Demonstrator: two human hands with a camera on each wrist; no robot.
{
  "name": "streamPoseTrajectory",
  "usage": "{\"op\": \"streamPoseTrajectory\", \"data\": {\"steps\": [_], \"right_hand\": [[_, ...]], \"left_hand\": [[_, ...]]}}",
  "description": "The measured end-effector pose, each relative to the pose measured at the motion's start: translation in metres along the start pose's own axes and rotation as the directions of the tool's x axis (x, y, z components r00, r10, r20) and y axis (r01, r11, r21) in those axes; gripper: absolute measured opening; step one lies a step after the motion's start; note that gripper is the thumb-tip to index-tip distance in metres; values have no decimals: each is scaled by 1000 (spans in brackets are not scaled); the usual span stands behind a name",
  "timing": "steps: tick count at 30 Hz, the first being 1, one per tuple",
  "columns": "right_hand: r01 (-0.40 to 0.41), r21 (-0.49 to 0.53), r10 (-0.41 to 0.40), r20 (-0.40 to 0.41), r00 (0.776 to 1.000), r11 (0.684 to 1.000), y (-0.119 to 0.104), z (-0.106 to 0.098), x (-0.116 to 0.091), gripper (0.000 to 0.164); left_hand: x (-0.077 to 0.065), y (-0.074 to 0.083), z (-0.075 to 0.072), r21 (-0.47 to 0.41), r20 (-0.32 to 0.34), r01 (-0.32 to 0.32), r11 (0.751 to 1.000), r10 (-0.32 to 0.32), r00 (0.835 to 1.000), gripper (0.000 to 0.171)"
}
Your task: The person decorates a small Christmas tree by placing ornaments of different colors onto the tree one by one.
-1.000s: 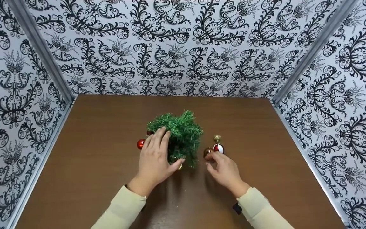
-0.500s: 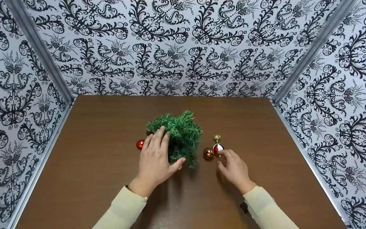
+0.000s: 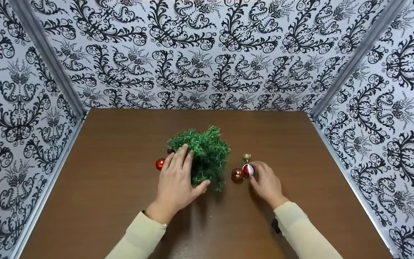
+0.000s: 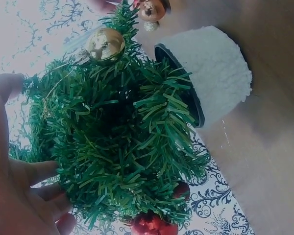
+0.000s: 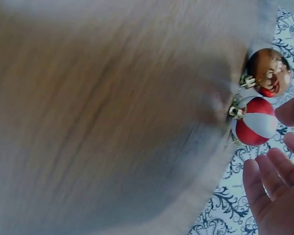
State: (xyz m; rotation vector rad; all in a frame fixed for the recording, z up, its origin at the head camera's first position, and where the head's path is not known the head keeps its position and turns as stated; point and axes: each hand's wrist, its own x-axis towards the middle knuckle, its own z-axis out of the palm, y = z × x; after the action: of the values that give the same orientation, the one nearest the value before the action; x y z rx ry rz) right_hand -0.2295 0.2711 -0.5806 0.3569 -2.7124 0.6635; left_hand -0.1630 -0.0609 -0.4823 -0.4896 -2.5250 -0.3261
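A small green tinsel Christmas tree [image 3: 208, 145] stands on the table in a white fuzzy pot [image 4: 213, 76]. My left hand [image 3: 177, 178] rests against its near left side, fingers extended over the branches. Hanging on the tree are a gold bauble [image 4: 106, 45] and a shiny red bauble [image 3: 160, 163]; a darker red one [image 4: 181, 190] is partly hidden. My right hand [image 3: 267, 182] is beside a red-and-white bauble [image 5: 255, 120], thumb and fingers spread around its right side without a visible grip. Touching or nearly touching that bauble is a copper bauble [image 3: 237, 175].
Behind the red-and-white bauble lies a small gold ornament [image 3: 247, 157]. The brown wooden table [image 3: 120, 136] is enclosed by walls of black-and-white patterned paper [image 3: 196, 54] with grey corner strips [image 3: 358, 54].
My right hand has moved from the copper bauble rightward and slightly forward to the red-and-white bauble, leaving the copper one on the table. My left hand has stayed on the tree.
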Motion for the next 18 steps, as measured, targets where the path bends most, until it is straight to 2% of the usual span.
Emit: {"op": "streamPoseTrajectory", "data": {"steps": [5,11,18], "right_hand": [[26,-19,-26,42,999,999,2,2,4,46],[24,-50,-20,82,996,998,3,4,7,42],[-2,-52,6,73,997,999,5,6,10,38]], "left_hand": [[-1,2,-2,-3,6,9,1000,-9,1000,91],[-2,6,-5,4,-22,35,999,-35,999,84],[-1,10,-8,40,9,57,998,-57,998,85]]}}
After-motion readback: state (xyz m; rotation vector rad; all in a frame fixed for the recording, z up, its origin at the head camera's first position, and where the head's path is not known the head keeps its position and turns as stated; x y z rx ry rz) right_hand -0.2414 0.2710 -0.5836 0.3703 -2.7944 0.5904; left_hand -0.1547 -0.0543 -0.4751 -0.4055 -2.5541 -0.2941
